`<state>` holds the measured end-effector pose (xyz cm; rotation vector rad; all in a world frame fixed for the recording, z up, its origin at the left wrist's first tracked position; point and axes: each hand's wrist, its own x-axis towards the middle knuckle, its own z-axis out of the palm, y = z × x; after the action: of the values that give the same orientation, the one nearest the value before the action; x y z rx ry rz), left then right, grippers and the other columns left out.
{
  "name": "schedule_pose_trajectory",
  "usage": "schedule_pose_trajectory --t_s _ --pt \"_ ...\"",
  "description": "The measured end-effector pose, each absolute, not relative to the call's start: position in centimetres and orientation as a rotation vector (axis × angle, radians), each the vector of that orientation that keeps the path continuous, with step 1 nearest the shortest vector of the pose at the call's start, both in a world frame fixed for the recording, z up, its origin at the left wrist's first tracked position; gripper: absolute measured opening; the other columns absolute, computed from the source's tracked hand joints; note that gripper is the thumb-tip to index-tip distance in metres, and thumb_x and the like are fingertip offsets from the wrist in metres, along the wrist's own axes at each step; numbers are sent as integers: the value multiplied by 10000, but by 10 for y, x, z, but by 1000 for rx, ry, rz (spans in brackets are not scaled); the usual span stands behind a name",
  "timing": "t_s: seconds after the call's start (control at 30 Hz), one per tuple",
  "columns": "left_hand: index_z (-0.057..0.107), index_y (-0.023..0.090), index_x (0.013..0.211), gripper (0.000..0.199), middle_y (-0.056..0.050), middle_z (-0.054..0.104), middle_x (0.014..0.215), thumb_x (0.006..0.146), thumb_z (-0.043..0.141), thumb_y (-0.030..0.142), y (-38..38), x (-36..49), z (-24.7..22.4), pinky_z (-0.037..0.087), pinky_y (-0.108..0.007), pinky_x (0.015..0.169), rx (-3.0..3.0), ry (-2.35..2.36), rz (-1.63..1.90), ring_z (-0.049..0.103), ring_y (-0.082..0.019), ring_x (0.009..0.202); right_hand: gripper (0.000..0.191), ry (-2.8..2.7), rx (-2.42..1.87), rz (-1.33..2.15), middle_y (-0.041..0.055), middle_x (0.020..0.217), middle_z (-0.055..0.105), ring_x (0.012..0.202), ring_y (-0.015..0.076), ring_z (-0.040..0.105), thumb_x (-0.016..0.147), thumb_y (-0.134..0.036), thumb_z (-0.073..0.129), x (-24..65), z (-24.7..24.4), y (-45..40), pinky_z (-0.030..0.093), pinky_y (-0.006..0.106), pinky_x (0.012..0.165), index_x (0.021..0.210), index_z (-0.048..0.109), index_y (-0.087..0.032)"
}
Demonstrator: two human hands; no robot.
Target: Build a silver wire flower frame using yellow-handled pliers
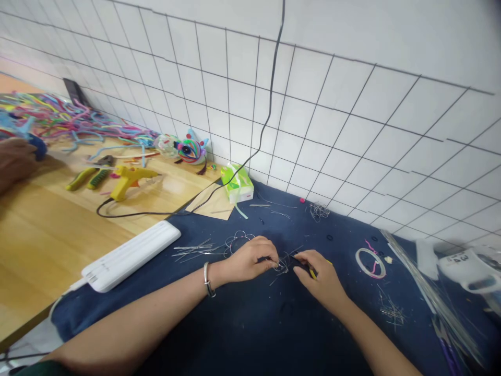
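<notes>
My left hand (254, 259), with a silver bangle at the wrist, pinches a small piece of bent thin wire (282, 263) above the dark blue cloth. In my right hand (319, 274) is a pair of pliers (312, 272) with yellow on the handles; the dark tip points at the wire, and the fingers hide most of the tool. Whether the jaws touch the wire I cannot tell. Just beyond my left hand lie loops of thin wire (237, 237), beside a bundle of straight silver wires (198, 249).
Left on the cloth is a white power strip (133, 256). A yellow glue gun (131, 180), pliers (88, 177) and coloured pipe cleaners (78, 120) lie on the wooden table, near another person's hand (18, 162). Right are a tape roll (370, 262), long wires (426, 292) and purple-handled scissors (446, 344).
</notes>
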<state>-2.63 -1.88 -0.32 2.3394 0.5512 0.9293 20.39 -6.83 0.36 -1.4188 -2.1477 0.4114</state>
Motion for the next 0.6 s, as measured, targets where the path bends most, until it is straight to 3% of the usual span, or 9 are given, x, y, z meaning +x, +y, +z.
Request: schedule_pose_trajectory --t_s 0.07,0.17,0.27,0.43,0.6 --pt "591 156 814 77 -34 621 793 826 518 179 -19 -26 -3 394 -314 815 2321 560 923 551 -139 796 431 -2316 -1517 185 102 1113 548 1051 269 467 758 -393 563 224 -5 -74 376 436 869 1155 515 -233" --pt "587 154 802 78 -29 623 788 828 522 190 -20 -25 -3 393 -308 819 2296 560 920 553 -132 791 651 -2425 -1730 -127 158 1261 441 1181 368 325 709 -531 566 250 -21 -82 308 536 884 1267 432 -223" --pt "586 151 787 88 -31 623 779 828 531 206 -21 -24 -5 400 -298 810 2274 549 914 555 -130 787 578 -2504 -1820 -196 134 1284 417 1153 322 361 798 -493 458 263 -32 -86 343 467 857 1313 368 -245" --pt "582 148 786 85 -31 609 783 817 548 220 -21 -23 -8 415 -286 786 2221 590 914 553 -126 782 476 -2529 -1860 -310 131 1114 497 979 255 455 834 -346 430 263 -33 -84 357 382 809 1286 400 -199" --pt "582 148 776 91 -30 604 787 811 557 228 -21 -23 -9 422 -279 775 2171 606 900 553 -124 781 306 -2476 -1977 -395 121 912 528 858 234 483 759 -224 485 254 -30 -79 373 342 751 1044 551 -133"
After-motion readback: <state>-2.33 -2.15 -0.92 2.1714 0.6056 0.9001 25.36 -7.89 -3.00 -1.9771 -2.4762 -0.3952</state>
